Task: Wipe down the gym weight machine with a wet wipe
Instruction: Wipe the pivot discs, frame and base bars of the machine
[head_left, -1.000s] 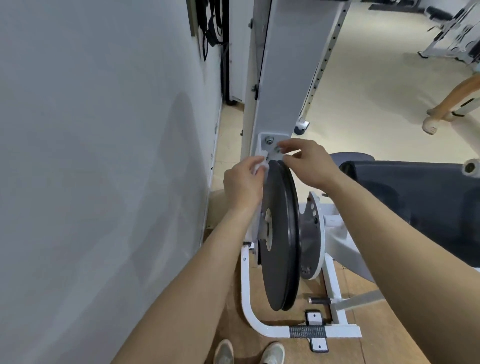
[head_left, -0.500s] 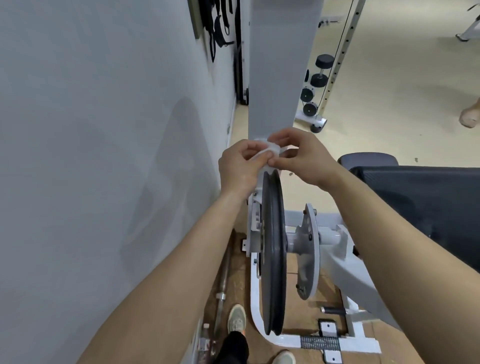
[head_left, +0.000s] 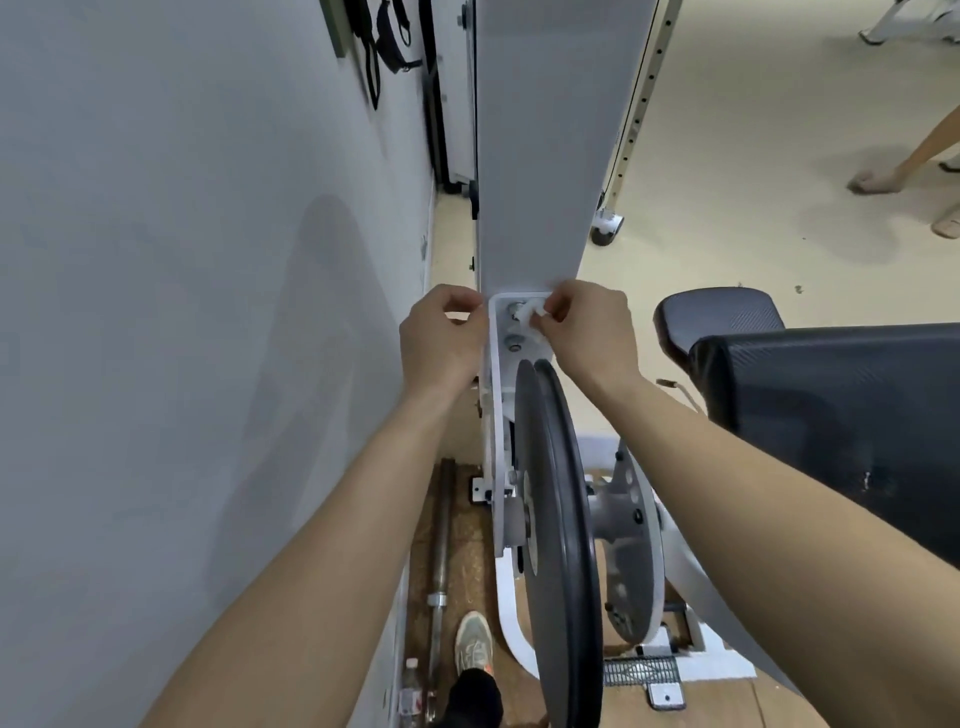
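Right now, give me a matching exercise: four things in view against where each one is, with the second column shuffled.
1 wet wipe
2 weight plate
3 barbell
4 padded seat

A on the floor along the wall
B pinched in the right hand
C on edge, mounted on the white frame
D at the far right of the view

Pairs: 1-B, 2-C, 3-A, 4-D

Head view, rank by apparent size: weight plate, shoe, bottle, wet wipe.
1. weight plate, seen edge-on, largest by far.
2. shoe and bottle look alike; both partly hidden, so unranked.
3. wet wipe, mostly hidden in the right hand.
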